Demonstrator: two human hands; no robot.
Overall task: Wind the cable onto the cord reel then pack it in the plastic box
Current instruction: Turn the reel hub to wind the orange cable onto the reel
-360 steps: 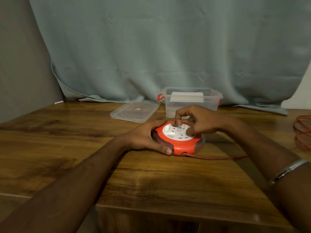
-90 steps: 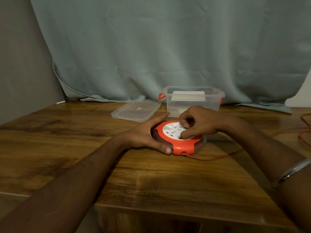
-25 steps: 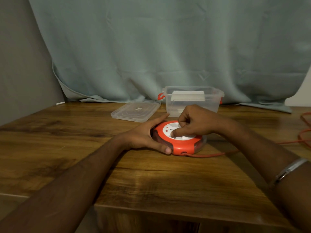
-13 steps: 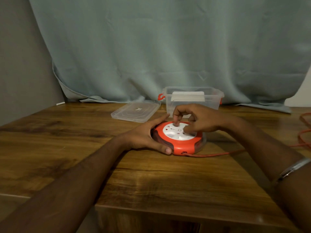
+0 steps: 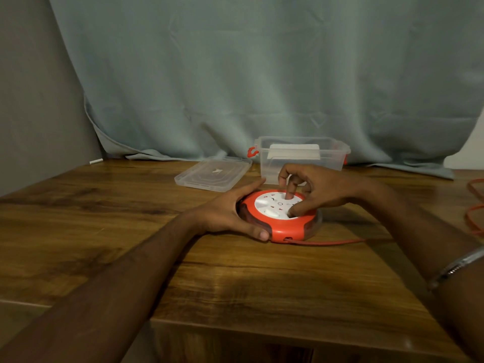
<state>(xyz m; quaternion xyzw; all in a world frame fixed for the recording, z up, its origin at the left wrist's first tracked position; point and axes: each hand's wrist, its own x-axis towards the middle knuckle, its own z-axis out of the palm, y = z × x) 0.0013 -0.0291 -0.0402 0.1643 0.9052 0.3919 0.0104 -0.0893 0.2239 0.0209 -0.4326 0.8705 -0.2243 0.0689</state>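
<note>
Right now, in the head view, the cord reel (image 5: 280,218) sits flat on the wooden table (image 5: 235,289), just in front of the open plastic box (image 5: 301,158), whose lid (image 5: 213,173) lies beside it to the left. The left hand (image 5: 230,216) is cupped around the reel's left rim, thumb pressed on the near edge, holding it steady. The right hand (image 5: 314,191) is curled over the white top, with one finger pushed down into it and the thumb resting on the near side of the disc, gripping the part that turns. The orange cable (image 5: 327,242) leaves a slot at the front of the reel and runs right along the table, with loose loops near the right edge, so winding looks unfinished.

The reel seems a stiff, light plastic shell, smooth enough to slide on the table, so bracing the rim is wise. The cable is soft and could snag or kink; for packing, the rim on both sides looks the best hold.
</note>
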